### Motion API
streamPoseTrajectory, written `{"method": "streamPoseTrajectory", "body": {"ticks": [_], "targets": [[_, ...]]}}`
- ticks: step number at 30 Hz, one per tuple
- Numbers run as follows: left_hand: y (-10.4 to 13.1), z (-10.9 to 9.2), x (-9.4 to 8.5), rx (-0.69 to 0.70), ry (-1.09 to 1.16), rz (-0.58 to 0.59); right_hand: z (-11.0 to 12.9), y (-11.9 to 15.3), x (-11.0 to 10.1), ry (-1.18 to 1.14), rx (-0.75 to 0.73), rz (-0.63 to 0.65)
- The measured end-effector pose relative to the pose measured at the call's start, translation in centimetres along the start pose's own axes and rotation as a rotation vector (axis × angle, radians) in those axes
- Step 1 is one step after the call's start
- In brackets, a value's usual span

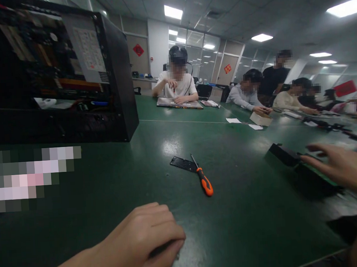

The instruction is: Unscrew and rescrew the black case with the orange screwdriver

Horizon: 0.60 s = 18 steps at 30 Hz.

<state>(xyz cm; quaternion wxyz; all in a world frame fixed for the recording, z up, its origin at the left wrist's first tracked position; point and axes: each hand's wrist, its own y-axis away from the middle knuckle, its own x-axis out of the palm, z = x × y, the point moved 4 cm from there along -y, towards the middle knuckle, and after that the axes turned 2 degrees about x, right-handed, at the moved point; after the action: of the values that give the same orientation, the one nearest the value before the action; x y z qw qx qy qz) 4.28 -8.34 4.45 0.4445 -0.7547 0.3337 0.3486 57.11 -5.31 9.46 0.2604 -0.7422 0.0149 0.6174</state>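
Note:
My left hand (148,238) rests on the green table (232,219) near its front edge, fingers curled under with the thumb against them; whether anything is inside is hidden. Over at the right, my right hand (337,164) has its fingers stretched out above a black part with a green board (320,173), close to or touching it. An orange and black screwdriver (205,182) lies in the middle, its shaft tip pointing away from me. Beside that shaft is a flat black plate (184,163).
An open black computer case (121,80) stands at the back left. A blurred-out item (24,181) lies in front of it. Across the table a person (177,85) works over a flat panel (179,104). More people sit at the right, near an open box (260,119) and white papers.

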Motion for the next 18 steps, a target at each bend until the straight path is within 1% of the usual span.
{"method": "streamPoseTrajectory", "body": {"ticks": [1, 3, 4, 5, 7, 8, 9, 10, 12, 13, 16, 18], "targets": [[0.0, 0.0, 0.0, -0.007, 0.005, 0.001, 3.1, 0.4, -1.4, -0.052, -0.103, -0.006], [0.0, 0.2, 0.1, -0.019, 0.017, 0.006, 10.7, 1.7, -3.9, -0.334, -0.381, 0.021], [0.1, 0.2, 0.2, -0.024, 0.024, 0.009, 14.6, 2.4, -4.8, -0.439, -0.512, 0.057], [0.1, 0.3, 0.3, -0.025, 0.032, 0.010, 18.3, 3.2, -5.4, -0.486, -0.628, 0.083], [0.4, 0.6, 0.5, -0.034, 0.048, 0.009, 25.0, 4.3, -5.3, -0.428, -0.805, 0.145], [0.4, 0.7, 0.5, -0.044, 0.055, 0.005, 27.5, 4.5, -4.9, -0.417, -0.846, 0.167], [0.5, 0.9, 0.6, -0.055, 0.070, 0.002, 29.6, 4.6, -4.3, -0.409, -0.868, 0.182], [0.5, 1.0, 0.5, -0.073, 0.091, -0.008, 31.3, 4.4, -3.7, -0.401, -0.878, 0.193], [0.5, 1.7, 0.2, -0.158, 0.165, -0.069, 33.4, 3.9, -2.3, -0.381, -0.873, 0.214], [0.5, 2.2, 0.0, -0.225, 0.213, -0.124, 34.1, 3.6, -1.7, -0.367, -0.865, 0.224], [0.8, 4.1, -0.7, -0.465, 0.346, -0.345, 35.0, 3.3, -0.5, -0.320, -0.824, 0.232], [1.0, 5.3, -0.8, -0.578, 0.418, -0.452, 35.5, 3.5, -0.1, -0.296, -0.799, 0.221]]}}
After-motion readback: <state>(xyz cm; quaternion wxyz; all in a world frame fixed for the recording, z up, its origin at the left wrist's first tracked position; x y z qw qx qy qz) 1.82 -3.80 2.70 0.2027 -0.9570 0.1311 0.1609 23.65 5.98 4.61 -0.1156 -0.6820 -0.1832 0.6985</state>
